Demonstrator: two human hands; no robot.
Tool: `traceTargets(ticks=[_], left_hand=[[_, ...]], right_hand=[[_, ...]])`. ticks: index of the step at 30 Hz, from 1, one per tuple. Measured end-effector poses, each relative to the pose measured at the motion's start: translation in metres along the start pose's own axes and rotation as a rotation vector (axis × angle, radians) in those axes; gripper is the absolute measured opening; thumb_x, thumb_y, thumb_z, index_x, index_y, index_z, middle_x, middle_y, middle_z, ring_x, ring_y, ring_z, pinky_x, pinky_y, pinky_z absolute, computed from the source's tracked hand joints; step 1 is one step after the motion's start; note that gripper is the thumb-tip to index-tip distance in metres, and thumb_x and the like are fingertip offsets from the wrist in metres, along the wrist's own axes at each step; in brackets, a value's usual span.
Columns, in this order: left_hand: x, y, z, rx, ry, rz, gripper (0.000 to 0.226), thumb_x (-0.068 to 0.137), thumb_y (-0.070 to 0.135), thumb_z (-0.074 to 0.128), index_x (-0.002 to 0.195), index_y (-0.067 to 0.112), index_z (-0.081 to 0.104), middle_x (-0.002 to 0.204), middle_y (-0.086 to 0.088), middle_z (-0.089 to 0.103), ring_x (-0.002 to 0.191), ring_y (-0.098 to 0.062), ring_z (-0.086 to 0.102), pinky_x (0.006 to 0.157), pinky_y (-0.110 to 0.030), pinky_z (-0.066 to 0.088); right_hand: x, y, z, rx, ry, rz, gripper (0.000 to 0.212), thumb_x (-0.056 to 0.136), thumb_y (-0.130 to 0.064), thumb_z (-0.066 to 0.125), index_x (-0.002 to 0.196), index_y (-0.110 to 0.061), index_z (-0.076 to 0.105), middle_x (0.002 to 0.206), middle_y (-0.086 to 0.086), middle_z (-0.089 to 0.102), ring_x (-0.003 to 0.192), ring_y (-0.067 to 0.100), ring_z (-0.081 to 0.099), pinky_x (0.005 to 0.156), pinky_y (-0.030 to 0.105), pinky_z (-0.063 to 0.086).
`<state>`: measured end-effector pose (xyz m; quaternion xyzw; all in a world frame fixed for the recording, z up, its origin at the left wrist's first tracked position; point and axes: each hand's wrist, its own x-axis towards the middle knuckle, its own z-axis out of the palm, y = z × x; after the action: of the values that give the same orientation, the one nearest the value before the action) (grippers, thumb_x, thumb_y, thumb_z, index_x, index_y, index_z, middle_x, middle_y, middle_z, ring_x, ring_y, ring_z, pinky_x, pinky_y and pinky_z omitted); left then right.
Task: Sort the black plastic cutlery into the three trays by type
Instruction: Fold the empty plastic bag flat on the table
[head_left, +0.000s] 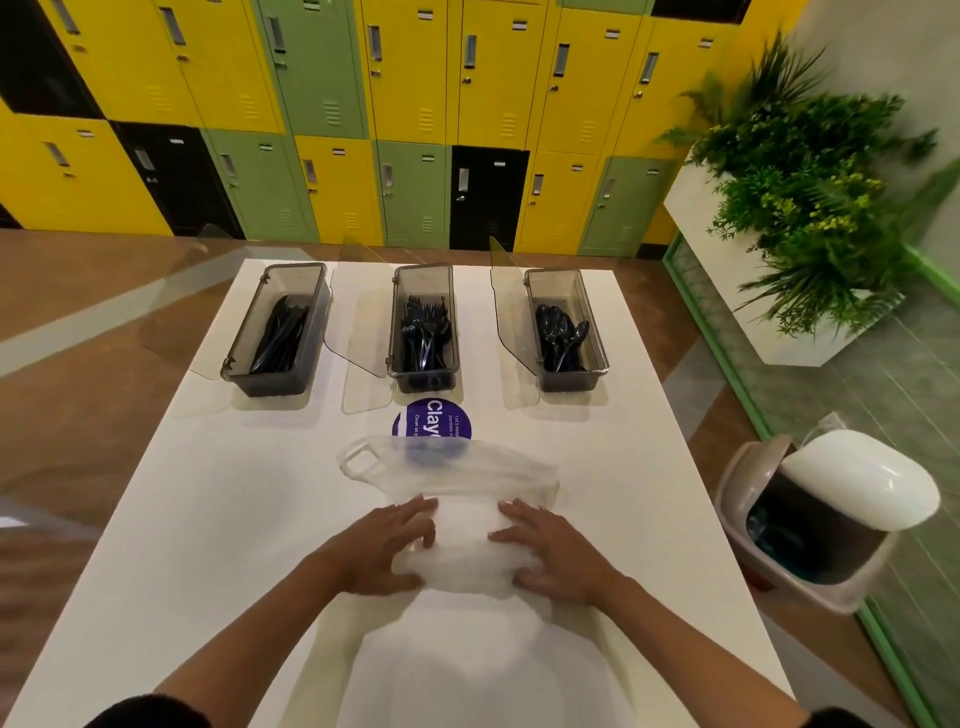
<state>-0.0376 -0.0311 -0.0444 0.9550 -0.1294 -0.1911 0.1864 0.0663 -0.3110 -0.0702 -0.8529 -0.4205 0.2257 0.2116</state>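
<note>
Counter: white, long, three trays set in a row at its far end, well apart from one another.

Left tray: knives, black, lying lengthwise.

Middle tray: forks, black, tines toward the far end.

Right tray: spoons, black, bowls toward the far end.

Lids: clear, hinged open to the left of each tray.

Bag: thin clear plastic, flat on the counter near me, handle loop at its far left; it partly covers a purple sticker. I see no cutlery in it, though the film blurs what lies beneath.

Left hand: open, fingers spread, palm down on the bag's near left part. Grasping nothing that I can make out.

Right hand: open likewise, pressed flat on the bag's near right part.

Bin: on the floor to the right of the counter, swing lid tipped.

Loose cutlery on the counter: none in view.

Step in hand, as I judge it: the sorting looks done, each type in its own tray; my hands are flattening or gathering the empty bag.

Next move, as I judge it: pinch the film without letting it slide on the smooth counter, lift it, and check beneath for any stray piece before disposing of it.
</note>
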Motion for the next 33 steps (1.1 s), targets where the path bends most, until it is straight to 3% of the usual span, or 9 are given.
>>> traceTargets(ticks=[4, 8, 13, 17, 20, 24, 26, 29, 33], left_hand=[[0.014, -0.002, -0.026, -0.311, 0.042, -0.236, 0.036, 0.091, 0.035, 0.058, 0.121, 0.016, 0.059, 0.128, 0.0, 0.058, 0.116, -0.018, 0.055, 0.092, -0.02, 0.038], [0.028, -0.014, -0.06, -0.496, 0.04, -0.408, 0.039, 0.092, 0.039, 0.056, 0.12, 0.013, 0.062, 0.118, -0.006, 0.061, 0.108, -0.023, 0.058, 0.091, -0.03, 0.044], [0.039, -0.036, -0.052, -0.646, 0.18, -0.619, 0.049, 0.086, 0.049, 0.061, 0.107, 0.005, 0.067, 0.111, -0.01, 0.066, 0.096, -0.025, 0.061, 0.081, -0.033, 0.048], [0.042, -0.044, -0.042, -0.692, 0.306, -0.666, 0.039, 0.087, 0.043, 0.063, 0.078, 0.005, 0.062, 0.081, -0.014, 0.067, 0.065, -0.025, 0.063, 0.055, -0.028, 0.051], [0.045, -0.049, -0.038, -0.586, 0.268, -0.703, 0.035, 0.089, 0.041, 0.06, 0.067, 0.014, 0.055, 0.068, -0.009, 0.068, 0.06, -0.028, 0.069, 0.063, -0.034, 0.057], [0.053, -0.05, -0.031, -0.457, 0.215, -0.705, 0.031, 0.088, 0.047, 0.056, 0.087, 0.017, 0.063, 0.085, -0.006, 0.07, 0.071, -0.026, 0.066, 0.076, -0.034, 0.054], [0.058, -0.05, -0.027, -0.423, 0.223, -0.679, 0.032, 0.089, 0.05, 0.055, 0.091, 0.019, 0.064, 0.09, -0.005, 0.07, 0.078, -0.024, 0.066, 0.077, -0.031, 0.052], [0.062, -0.045, -0.028, -0.392, 0.232, -0.667, 0.037, 0.091, 0.051, 0.052, 0.095, 0.017, 0.066, 0.097, -0.006, 0.071, 0.082, -0.024, 0.065, 0.078, -0.031, 0.051], [0.049, -0.033, -0.039, -0.429, 0.635, -0.722, 0.041, 0.083, 0.06, 0.058, 0.084, 0.019, 0.06, 0.076, 0.001, 0.07, 0.067, -0.019, 0.065, 0.068, -0.03, 0.052]], right_hand=[[0.014, -0.014, -0.024, 0.399, 0.103, 0.278, 0.034, 0.088, -0.039, 0.063, 0.116, -0.02, 0.064, 0.118, -0.007, 0.063, 0.109, 0.012, 0.06, 0.092, 0.025, 0.049], [0.031, -0.02, -0.05, 0.698, 0.062, 0.508, 0.031, 0.091, -0.046, 0.056, 0.1, -0.018, 0.066, 0.098, 0.0, 0.067, 0.086, 0.017, 0.064, 0.066, 0.02, 0.049], [0.039, -0.015, -0.048, 0.787, 0.109, 0.643, 0.028, 0.095, -0.029, 0.058, 0.087, -0.002, 0.06, 0.069, 0.013, 0.064, 0.053, 0.025, 0.059, 0.05, 0.031, 0.054], [0.042, -0.012, -0.045, 0.703, 0.049, 0.683, 0.026, 0.097, -0.025, 0.054, 0.085, -0.002, 0.057, 0.067, 0.013, 0.063, 0.052, 0.025, 0.059, 0.051, 0.03, 0.054], [0.051, -0.005, -0.053, 0.386, 0.091, 0.704, 0.017, 0.092, -0.023, 0.061, 0.084, -0.009, 0.055, 0.081, 0.009, 0.065, 0.066, 0.021, 0.062, 0.056, 0.02, 0.049], [0.074, -0.021, -0.064, 0.241, 0.402, 0.543, 0.027, 0.091, -0.038, 0.059, 0.099, -0.013, 0.057, 0.103, 0.005, 0.06, 0.095, 0.02, 0.058, 0.079, 0.03, 0.046], [0.087, -0.039, -0.065, 0.193, 0.202, 0.368, 0.05, 0.082, -0.052, 0.065, 0.116, -0.016, 0.057, 0.114, 0.002, 0.054, 0.108, 0.016, 0.046, 0.093, 0.032, 0.041], [0.098, -0.056, -0.049, 0.157, -0.09, 0.343, 0.077, 0.073, -0.052, 0.075, 0.134, -0.017, 0.045, 0.128, 0.003, 0.048, 0.119, 0.021, 0.039, 0.102, 0.037, 0.035], [0.103, -0.051, -0.034, 0.298, -0.052, 0.455, 0.049, 0.085, -0.032, 0.069, 0.122, -0.007, 0.049, 0.124, 0.011, 0.057, 0.103, 0.024, 0.054, 0.081, 0.027, 0.039]])
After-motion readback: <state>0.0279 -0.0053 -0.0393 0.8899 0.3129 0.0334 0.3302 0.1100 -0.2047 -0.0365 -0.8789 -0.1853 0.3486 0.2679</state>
